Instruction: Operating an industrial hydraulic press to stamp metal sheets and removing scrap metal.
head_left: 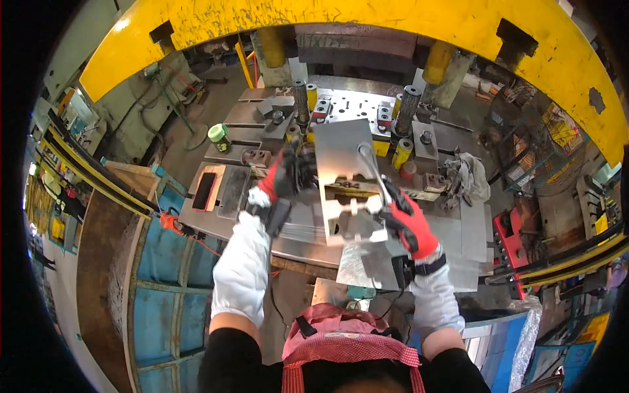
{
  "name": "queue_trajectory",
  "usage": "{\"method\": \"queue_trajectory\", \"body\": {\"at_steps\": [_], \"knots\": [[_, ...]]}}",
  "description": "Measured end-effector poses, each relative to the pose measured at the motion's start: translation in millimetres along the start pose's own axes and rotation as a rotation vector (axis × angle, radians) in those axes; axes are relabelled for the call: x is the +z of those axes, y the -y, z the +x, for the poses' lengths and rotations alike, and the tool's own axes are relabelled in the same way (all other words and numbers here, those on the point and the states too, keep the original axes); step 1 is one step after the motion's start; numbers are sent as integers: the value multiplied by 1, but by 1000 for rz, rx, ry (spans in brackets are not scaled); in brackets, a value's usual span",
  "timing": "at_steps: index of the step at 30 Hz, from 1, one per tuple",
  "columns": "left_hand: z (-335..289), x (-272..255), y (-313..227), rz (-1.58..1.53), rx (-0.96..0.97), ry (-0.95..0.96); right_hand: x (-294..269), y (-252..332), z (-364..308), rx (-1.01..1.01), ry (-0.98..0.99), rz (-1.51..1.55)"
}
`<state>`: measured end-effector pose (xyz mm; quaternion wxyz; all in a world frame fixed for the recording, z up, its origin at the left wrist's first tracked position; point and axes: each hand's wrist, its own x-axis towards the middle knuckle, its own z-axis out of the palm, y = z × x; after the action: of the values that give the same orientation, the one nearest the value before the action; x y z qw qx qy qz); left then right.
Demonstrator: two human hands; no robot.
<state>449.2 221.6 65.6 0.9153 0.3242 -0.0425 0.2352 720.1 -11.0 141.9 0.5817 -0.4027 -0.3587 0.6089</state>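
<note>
My right hand (411, 224), in a red and black glove, is closed on a long metal tool with a looped end (369, 157). Its fingers are at the right edge of a flat metal sheet (341, 145) with shaped cutouts toward its near end. Whether they also grip the sheet I cannot tell. My left hand (285, 175), gloved alike, is left of the sheet beside a dark guide post; motion blurs its fingers. Behind the sheet stands a stamping die with a silver drilled plate (354, 108) and upright guide posts (407, 108).
A yellow press frame (327, 13) arches overhead. A green-capped container (219, 136) and a phone (204, 190) lie on the left of the bed. Grey rags (466, 177) lie at the right, near a red control box (510, 242). Flat sheets (452, 265) lie near my right forearm.
</note>
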Motion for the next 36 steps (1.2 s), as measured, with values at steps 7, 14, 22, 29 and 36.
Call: {"method": "queue_trajectory", "body": {"at_steps": [7,14,22,29,36], "knots": [[53,39,90,184,81,-229,-40,-5,126,-90,-27,-62],[70,72,85,110,233,-469,-53,-27,153,-123,-188,-101],[71,24,101,-145,182,-639,-35,6,125,-62,-144,-84],[70,14,113,8,154,-730,-30,-16,85,-333,-310,-170],[73,35,102,-81,282,-705,-53,-2,132,-123,28,-290]]}}
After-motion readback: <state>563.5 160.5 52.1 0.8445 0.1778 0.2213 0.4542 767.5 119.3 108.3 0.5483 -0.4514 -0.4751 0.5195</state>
